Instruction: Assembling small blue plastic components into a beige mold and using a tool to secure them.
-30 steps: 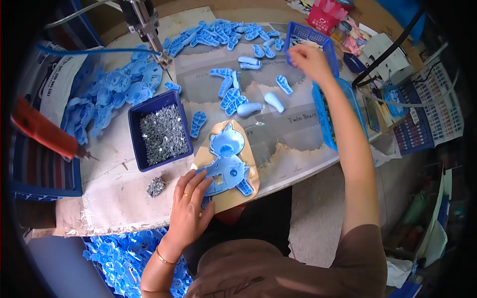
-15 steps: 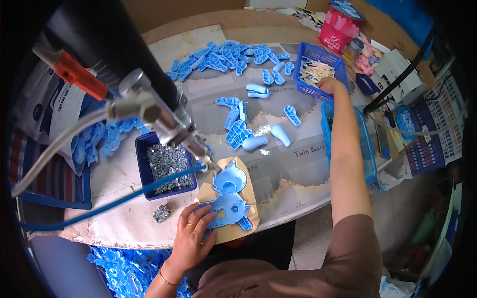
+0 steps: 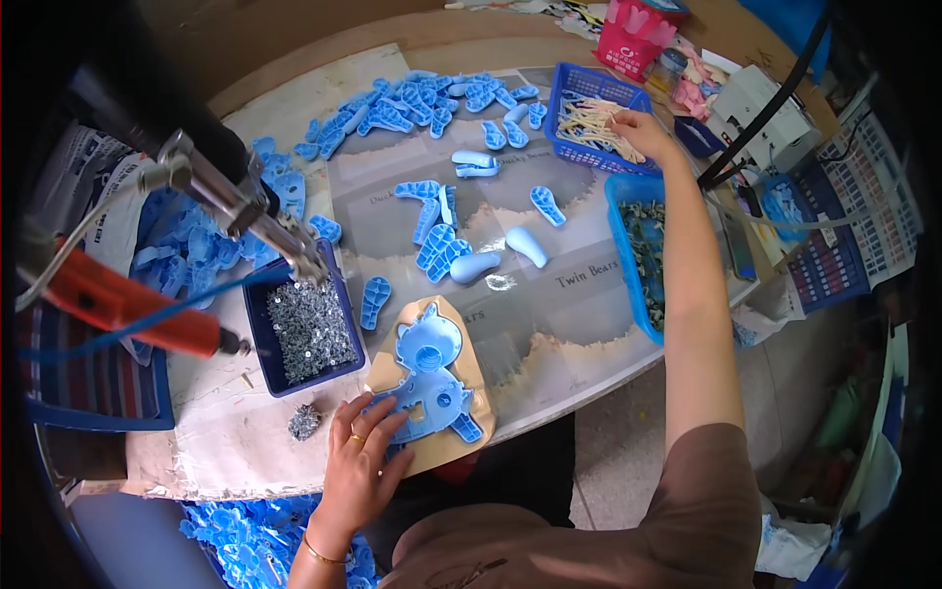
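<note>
A light-blue plastic toy shell (image 3: 429, 344), hollow side up, lies in a tan holder (image 3: 469, 432) at the table's front edge. My left hand (image 3: 363, 442) rests over its lower left part, fingers apart and lying on the plastic. Far to the right, my right hand (image 3: 640, 133) is inside a blue mesh basket (image 3: 601, 82). Its fingers are closed together on the thin cream-coloured strips (image 3: 592, 126) heaped there; how many they pinch is hidden.
A dark blue tray of small screws (image 3: 309, 329) stands left of the holder. A metal-tipped tool (image 3: 211, 187) and a red-orange screwdriver (image 3: 137, 304) hang over the left side. Blue parts (image 3: 412, 103) lie at the back. A light-blue bin (image 3: 628, 255) sits below my right forearm.
The hanging tools now appear farther left, away from the shell. My right fingers have come up among the strips and show more clearly. My left hand stays on the shell.
</note>
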{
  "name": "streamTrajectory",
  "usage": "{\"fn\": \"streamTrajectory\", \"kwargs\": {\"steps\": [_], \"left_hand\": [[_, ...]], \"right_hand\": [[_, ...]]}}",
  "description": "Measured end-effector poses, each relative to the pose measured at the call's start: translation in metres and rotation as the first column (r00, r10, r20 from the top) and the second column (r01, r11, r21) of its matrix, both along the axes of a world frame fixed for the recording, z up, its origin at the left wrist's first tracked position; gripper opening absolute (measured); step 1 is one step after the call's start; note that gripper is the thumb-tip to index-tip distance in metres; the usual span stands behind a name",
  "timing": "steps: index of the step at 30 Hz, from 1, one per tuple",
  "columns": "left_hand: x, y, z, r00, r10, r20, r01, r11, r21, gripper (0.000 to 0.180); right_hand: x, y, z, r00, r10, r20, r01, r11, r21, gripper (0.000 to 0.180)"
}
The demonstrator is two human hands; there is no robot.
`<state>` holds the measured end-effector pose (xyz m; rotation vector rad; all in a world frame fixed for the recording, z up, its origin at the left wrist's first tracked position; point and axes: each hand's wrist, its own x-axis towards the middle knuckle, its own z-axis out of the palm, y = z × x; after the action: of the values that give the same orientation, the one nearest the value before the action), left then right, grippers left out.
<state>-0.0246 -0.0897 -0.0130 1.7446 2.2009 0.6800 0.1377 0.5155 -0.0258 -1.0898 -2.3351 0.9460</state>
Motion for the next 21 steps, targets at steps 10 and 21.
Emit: {"fn": "streamTrajectory", "kwargs": {"steps": [10,21], "left_hand": [[0.004,-0.001,0.010,1.000,-0.017,-0.002,0.017,0.996,0.086,0.046],[0.038,0.063,0.009,0.511,-0.131,0.850,-0.155,0.958,0.241,0.056]], "right_hand": [[-0.010,-0.083,0.048,0.895,0.175,-0.411,-0.267,0.947,-0.177,0.030],[-0.021,-0.381,0.027,0.614,0.445,-0.652,-0.741,0.608,-0.284,0.044]]}}
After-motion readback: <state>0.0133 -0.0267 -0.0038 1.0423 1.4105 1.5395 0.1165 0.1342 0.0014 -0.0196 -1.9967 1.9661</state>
